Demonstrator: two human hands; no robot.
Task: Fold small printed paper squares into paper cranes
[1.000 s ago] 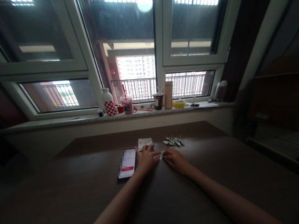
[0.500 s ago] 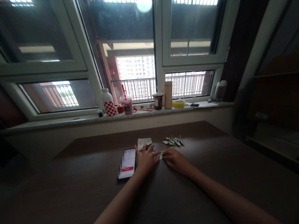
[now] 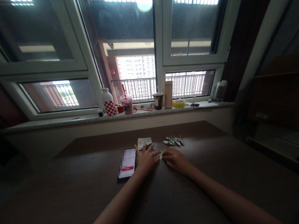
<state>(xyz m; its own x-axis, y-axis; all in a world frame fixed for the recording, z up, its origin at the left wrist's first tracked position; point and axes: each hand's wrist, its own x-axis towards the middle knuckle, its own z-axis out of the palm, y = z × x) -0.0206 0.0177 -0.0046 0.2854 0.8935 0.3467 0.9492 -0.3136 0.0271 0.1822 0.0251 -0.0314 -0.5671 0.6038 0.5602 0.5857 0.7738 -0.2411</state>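
A small green-and-white piece of paper (image 3: 161,156) lies on the table between my hands. My left hand (image 3: 146,159) rests with its fingers spread, the index finger and thumb reaching to the paper's left edge. Bent over the paper's right side, my right hand (image 3: 176,160) has its fingers close together on it and hides part of it. Just beyond is a pile of folded paper pieces (image 3: 174,141) with pointed tips, resembling paper cranes. A stack of printed paper sheets (image 3: 144,142) sits past my left fingertips, partly covered by them.
A phone (image 3: 127,163) with a lit screen lies left of my left hand on the brown table (image 3: 70,180). Along the windowsill stand a checkered bottle (image 3: 109,104), a pink drink cup (image 3: 126,104), a dark drink cup (image 3: 158,101), a tan flask (image 3: 168,95) and yellow tape (image 3: 178,104).
Both hands stay almost in the same place on the paper. The digits on the phone screen have changed.
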